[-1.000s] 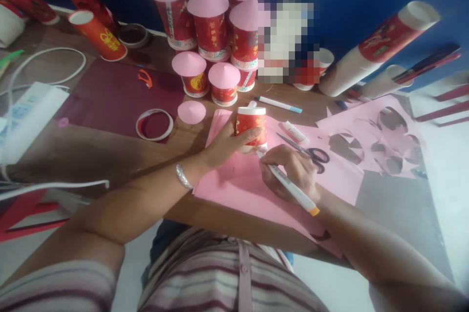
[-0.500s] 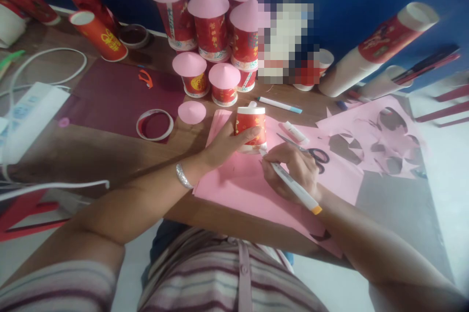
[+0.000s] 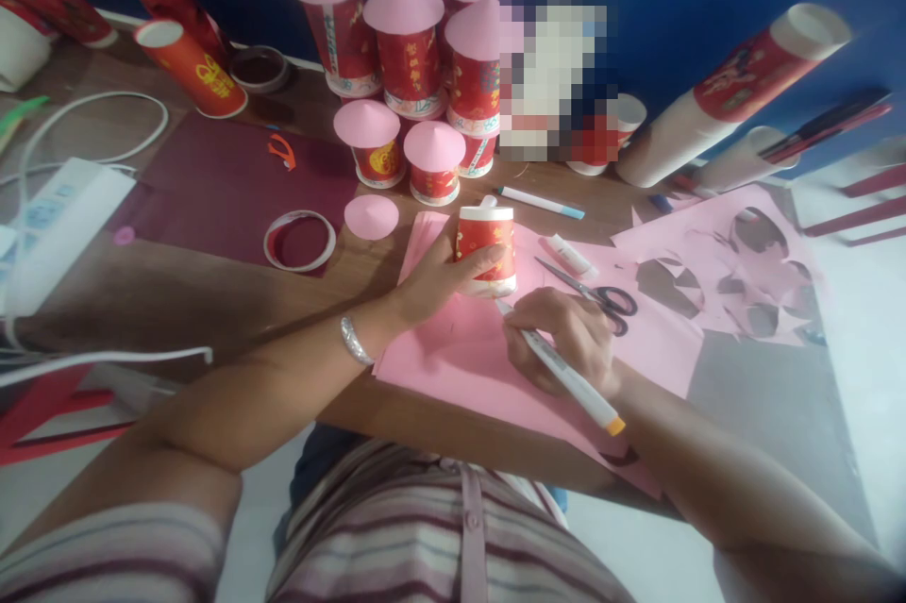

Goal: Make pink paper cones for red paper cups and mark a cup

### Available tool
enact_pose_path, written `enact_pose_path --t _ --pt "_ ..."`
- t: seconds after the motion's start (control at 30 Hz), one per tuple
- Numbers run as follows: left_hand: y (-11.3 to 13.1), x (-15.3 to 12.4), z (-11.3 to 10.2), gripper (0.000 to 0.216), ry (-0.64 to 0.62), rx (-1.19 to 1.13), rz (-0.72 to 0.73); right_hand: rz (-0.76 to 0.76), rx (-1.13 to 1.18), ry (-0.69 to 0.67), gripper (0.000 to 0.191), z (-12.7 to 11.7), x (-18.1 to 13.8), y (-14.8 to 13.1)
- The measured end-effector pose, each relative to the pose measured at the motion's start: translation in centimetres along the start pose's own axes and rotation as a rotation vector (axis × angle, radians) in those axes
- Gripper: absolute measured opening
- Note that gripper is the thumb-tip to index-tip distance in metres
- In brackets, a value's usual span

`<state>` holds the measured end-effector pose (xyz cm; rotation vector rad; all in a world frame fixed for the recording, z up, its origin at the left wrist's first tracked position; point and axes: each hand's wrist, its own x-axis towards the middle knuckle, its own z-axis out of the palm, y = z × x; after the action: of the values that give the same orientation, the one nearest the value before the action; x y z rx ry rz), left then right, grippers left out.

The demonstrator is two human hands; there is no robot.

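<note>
My left hand (image 3: 443, 271) is wrapped round a red paper cup (image 3: 487, 244) with white bands at both ends, held over pink paper sheets (image 3: 431, 348). Between the fingers of my right hand (image 3: 562, 334) is a white marker (image 3: 577, 388) with a yellow end; its tip points at the cup's lower white band, slightly apart from it. Black-handled scissors (image 3: 615, 301) lie just beyond my right hand. Close to them rests a white glue tube (image 3: 572, 256). A small pink paper cone (image 3: 372, 217) sits left of the cup.
Behind stand several red cups with pink cone tops (image 3: 403, 46). A blue-ended marker (image 3: 542, 202) lies near them. Cut pink scraps (image 3: 708, 273) spread at right, below a tall stack of cups (image 3: 743, 84). At left are a tape roll (image 3: 299, 241), white cables (image 3: 166, 117) and a white box (image 3: 71, 226).
The marker's tip has drawn back from the cup's lower band, as my right hand shifted slightly down. My left hand and the cup have hardly moved.
</note>
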<state>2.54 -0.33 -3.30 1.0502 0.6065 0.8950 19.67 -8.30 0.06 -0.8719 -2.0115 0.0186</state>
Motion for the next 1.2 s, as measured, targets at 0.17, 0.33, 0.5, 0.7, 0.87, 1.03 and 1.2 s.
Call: enact_pose_path --t 0.17,0.33,0.5,0.7,0.87,1.03,1.2 --pt "-0.21 0.06 -0.11 0.043 0.007 0.002 0.01 -0.035 -0.031 0.008 0.019 0.24 0.17 -0.13" --pt "-0.26 -0.01 -0.08 0.046 0.017 0.008 -0.007 -0.044 -0.082 0.029 0.02 0.37 -0.02 -0.02" --pt "-0.16 -0.08 -0.06 0.045 0.035 0.038 -0.026 -0.031 -0.088 0.029 0.021 0.36 -0.17 0.09" --pt "-0.14 -0.14 -0.06 0.046 0.043 0.03 -0.024 -0.021 -0.091 -0.002 0.019 0.29 -0.13 0.14" --pt "0.04 -0.22 0.05 0.045 0.029 0.007 -0.044 -0.024 -0.107 -0.005 0.019 0.29 -0.12 0.13" --pt "-0.01 -0.21 0.02 0.045 0.024 0.014 -0.05 -0.036 -0.091 0.003 0.021 0.35 -0.1 0.14" --pt "-0.16 -0.17 0.0 0.043 0.009 0.001 -0.037 -0.027 -0.09 0.003 0.022 0.41 -0.25 0.24"
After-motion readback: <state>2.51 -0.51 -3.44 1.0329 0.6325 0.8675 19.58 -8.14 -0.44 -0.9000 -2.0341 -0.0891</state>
